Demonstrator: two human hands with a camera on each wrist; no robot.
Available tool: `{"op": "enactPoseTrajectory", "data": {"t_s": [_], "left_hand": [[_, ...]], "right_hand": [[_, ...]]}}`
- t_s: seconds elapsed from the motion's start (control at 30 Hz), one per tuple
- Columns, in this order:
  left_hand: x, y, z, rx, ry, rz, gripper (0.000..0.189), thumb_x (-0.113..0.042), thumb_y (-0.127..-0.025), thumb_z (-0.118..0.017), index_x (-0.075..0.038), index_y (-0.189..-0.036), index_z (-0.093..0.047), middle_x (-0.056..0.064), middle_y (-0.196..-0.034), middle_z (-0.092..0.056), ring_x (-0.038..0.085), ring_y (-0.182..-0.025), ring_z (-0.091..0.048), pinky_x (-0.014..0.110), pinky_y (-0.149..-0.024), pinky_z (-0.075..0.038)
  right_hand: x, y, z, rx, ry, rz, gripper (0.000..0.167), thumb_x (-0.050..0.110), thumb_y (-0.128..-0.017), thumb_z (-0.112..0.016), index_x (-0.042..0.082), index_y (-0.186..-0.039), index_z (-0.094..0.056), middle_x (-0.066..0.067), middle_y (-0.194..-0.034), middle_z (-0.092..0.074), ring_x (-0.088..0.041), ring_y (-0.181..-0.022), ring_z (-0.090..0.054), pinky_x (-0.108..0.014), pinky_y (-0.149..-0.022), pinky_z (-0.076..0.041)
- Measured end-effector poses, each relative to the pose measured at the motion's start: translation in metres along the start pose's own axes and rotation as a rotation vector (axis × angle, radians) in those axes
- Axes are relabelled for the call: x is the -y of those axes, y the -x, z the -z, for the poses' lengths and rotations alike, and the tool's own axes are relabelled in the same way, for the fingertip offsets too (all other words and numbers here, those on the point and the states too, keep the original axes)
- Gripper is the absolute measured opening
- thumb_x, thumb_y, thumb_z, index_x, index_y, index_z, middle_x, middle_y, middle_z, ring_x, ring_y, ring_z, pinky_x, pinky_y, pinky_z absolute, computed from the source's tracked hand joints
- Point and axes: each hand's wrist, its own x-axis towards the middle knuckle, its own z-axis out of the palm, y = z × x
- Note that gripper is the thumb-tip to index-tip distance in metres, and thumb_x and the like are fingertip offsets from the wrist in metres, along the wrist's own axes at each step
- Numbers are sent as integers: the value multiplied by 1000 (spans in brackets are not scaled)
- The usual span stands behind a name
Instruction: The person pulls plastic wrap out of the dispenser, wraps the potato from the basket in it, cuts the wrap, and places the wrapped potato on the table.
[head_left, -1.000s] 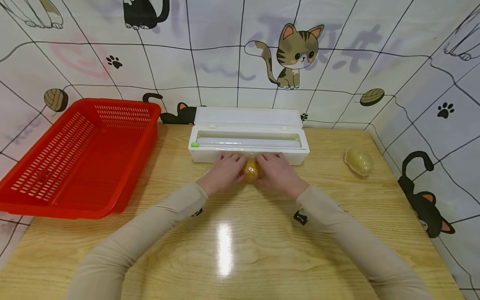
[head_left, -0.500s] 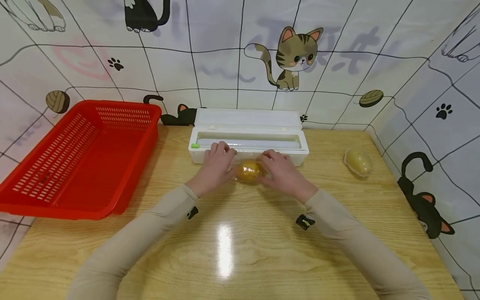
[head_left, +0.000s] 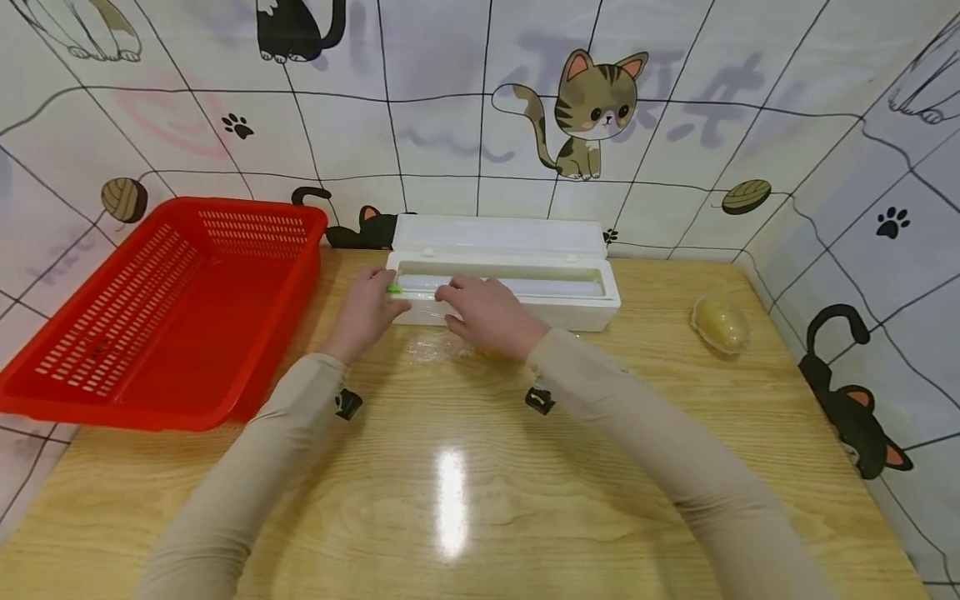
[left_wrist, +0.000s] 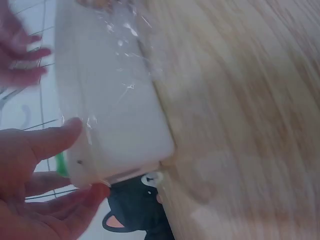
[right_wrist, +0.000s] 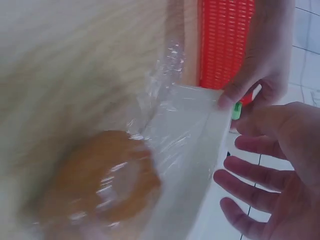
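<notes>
A long white cling film dispenser (head_left: 525, 315) stands with its lid raised and a film roll (head_left: 547, 287) inside. My left hand (head_left: 363, 310) holds its left end beside the green slider (left_wrist: 61, 165), thumb on the front upper edge and fingers round the end. My right hand (head_left: 491, 315) hovers by the dispenser's upper edge, fingers loosely spread and holding nothing in the right wrist view. A rounded orange-yellow item (right_wrist: 107, 175) lies under clear film in front of the dispenser, mostly hidden by my right hand in the head view. Crumpled film (head_left: 438, 346) spreads left of it.
A red plastic basket (head_left: 247, 392) stands at the left of the wooden table (head_left: 570, 500). A yellow item wrapped in film (head_left: 720, 325) lies at the right. Cat-patterned covering (head_left: 450, 142) rises behind and along the right side.
My left hand has left the orange-yellow item and moved left to the dispenser's end. My right hand has let go and shifted left and up, over the dispenser's front edge.
</notes>
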Motion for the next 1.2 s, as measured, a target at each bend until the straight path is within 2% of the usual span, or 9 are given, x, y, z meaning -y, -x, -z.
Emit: {"op": "enactPoseTrajectory", "data": {"t_s": [0.17,0.23,0.3,0.47,0.63,0.77,0.9,1.07,1.2], "left_hand": [[5,-1,-2,-36,11,-2,45,-8,-84,-75,10,-120,-54,25,-119,-49,37,-99,-52,46,-90,-46],[5,-2,-2,-24,5,3,41,-9,-84,-75,8,-116,-57,24,-118,-50,38,-101,-52,47,-92,-45],[4,-5,-3,-11,5,12,37,-10,-84,-76,8,-112,-58,24,-116,-51,38,-103,-50,47,-92,-44],[2,-12,-1,22,-25,25,35,-10,-82,-78,8,-106,-60,24,-108,-57,38,-100,-50,48,-90,-43],[0,-19,2,51,-86,63,39,-9,-79,-81,10,-106,-60,25,-107,-57,37,-94,-51,47,-86,-44],[-1,-22,6,56,-93,111,42,-7,-78,-80,11,-110,-59,24,-108,-54,37,-93,-50,47,-86,-45],[-1,-24,8,66,-67,131,44,-6,-78,-80,12,-111,-58,24,-105,-52,37,-92,-49,46,-85,-46],[-2,-28,10,71,-53,134,47,-6,-79,-80,13,-115,-57,24,-106,-52,38,-93,-49,47,-86,-45],[-3,-32,8,77,-67,129,47,-7,-79,-80,12,-115,-58,25,-109,-53,38,-95,-49,47,-89,-44]], "right_hand": [[17,-41,0,8,130,57,36,14,-98,-55,17,-134,-57,-3,-120,-60,-21,-100,-59,-34,-82,-51],[20,-53,-4,30,177,70,37,16,-99,-55,20,-136,-56,0,-127,-58,-21,-108,-57,-36,-90,-48],[21,-62,-9,32,202,80,32,18,-99,-57,21,-131,-59,2,-123,-59,-20,-108,-55,-36,-91,-47],[18,-70,-21,-13,237,70,18,23,-98,-59,19,-115,-63,3,-110,-61,-18,-103,-53,-33,-85,-46],[4,-65,-17,-16,246,72,16,23,-100,-54,19,-112,-64,3,-110,-60,-18,-103,-51,-35,-83,-42],[-31,-37,-7,1,165,41,15,22,-101,-52,15,-100,-65,1,-102,-62,-20,-100,-51,-37,-86,-41],[-84,19,-2,-25,92,-40,13,19,-99,-54,12,-99,-65,-2,-102,-64,-23,-97,-53,-41,-89,-44],[-139,85,1,-125,74,-145,8,11,-95,-62,9,-100,-67,-10,-101,-63,-28,-92,-54,-42,-77,-49],[-160,117,-3,-224,-51,-185,5,2,-92,-63,5,-95,-64,-17,-99,-59,-32,-87,-57,-44,-69,-50]]}}
